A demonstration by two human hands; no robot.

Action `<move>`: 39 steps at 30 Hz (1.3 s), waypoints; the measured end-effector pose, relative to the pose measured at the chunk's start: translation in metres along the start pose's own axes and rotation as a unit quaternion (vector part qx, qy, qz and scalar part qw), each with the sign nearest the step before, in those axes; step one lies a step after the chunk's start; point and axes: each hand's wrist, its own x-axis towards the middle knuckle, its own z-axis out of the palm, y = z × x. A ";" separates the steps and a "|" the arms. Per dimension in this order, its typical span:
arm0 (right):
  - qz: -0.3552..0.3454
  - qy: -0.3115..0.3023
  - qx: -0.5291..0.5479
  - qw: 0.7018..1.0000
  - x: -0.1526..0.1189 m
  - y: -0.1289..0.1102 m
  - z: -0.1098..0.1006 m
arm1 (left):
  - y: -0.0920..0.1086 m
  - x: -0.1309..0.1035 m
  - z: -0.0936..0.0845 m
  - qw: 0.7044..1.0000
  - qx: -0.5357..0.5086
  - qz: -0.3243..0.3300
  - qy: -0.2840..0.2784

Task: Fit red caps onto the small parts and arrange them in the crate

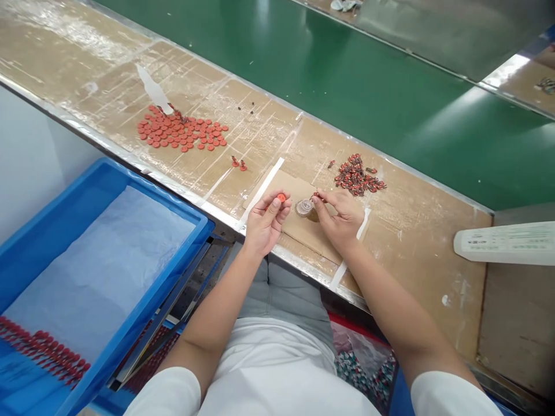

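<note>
My left hand pinches a round red disc between thumb and fingers, above the left part of a cardboard piece. To its right, my right hand closes its fingertips on a small red and dark piece. Between the hands a small clear round container rests on the cardboard. A pile of small red and dark pieces lies just beyond my right hand. Farther left are many red discs, and two discs with pieces standing on them are nearer.
A blue tray with a pale sheet and rows of red items stands at the left, below table height. A white bottle is at the right. Behind the worktable runs a green belt. A white strip lies by the discs.
</note>
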 end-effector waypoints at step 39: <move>0.090 -0.005 0.002 0.996 -0.003 0.001 0.001 | 0.002 -0.005 -0.001 0.998 -0.041 -0.040 0.036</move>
